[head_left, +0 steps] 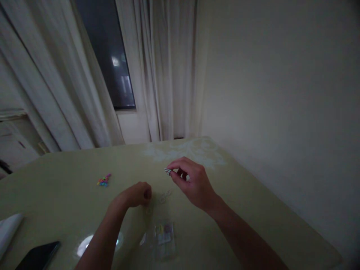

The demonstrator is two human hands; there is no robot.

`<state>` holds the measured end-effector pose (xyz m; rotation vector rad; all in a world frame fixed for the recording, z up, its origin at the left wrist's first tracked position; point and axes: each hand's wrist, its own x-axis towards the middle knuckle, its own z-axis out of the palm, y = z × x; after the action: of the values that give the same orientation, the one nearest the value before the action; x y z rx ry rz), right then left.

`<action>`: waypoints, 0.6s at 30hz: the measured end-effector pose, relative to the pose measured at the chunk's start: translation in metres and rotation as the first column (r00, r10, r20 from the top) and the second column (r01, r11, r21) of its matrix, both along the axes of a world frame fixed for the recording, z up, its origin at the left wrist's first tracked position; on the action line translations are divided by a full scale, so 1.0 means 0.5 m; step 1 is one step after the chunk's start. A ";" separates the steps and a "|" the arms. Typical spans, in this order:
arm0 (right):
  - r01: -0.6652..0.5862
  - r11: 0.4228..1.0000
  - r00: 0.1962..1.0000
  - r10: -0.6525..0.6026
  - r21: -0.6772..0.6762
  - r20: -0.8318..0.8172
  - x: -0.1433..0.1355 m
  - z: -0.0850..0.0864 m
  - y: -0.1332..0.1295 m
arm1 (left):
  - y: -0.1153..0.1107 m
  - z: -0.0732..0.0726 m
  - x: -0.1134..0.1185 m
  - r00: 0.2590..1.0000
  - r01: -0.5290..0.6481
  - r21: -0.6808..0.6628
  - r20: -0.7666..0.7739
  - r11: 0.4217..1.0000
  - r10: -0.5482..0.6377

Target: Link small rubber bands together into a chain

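Between thumb and forefinger, my right hand [194, 182] pinches a small black-and-white striped item [168, 171] above the table. My left hand [139, 194] is low over the table with its fingers curled in; what they hold, if anything, is hidden. Just right of the left hand lie small pale rings [165, 195] on the tabletop. Nearer to me sits a clear plastic box [164, 240] with small yellowish and pinkish contents. A little pile of bright multicoloured pieces [104, 180] rests on the table beyond my left forearm.
The table [75, 168] has a pale green cover. A dark phone [39, 257] and a white object [9, 228] lie at the near left. Light glares beside my left forearm. Curtains [168, 75] and a dark window stand behind; a wall [275, 93] borders the right side.
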<state>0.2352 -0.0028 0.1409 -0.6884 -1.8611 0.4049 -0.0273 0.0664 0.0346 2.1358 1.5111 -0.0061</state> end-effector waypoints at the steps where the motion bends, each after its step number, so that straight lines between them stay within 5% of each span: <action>1: 0.000 1.000 1.000 0.000 0.003 -0.003 0.000 0.001 0.000 | 0.002 -0.005 0.001 1.000 0.001 -0.007 -0.004 1.000 -0.001; 18: -0.009 1.000 1.000 0.008 0.006 0.007 0.003 0.006 -0.004 | 0.010 -0.009 0.002 0.998 -0.044 0.048 -0.032 0.998 0.045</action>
<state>0.2366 -0.0048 0.1439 -0.6791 -1.8716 0.4031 -0.0265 0.0712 0.0299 2.1479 1.5923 0.0106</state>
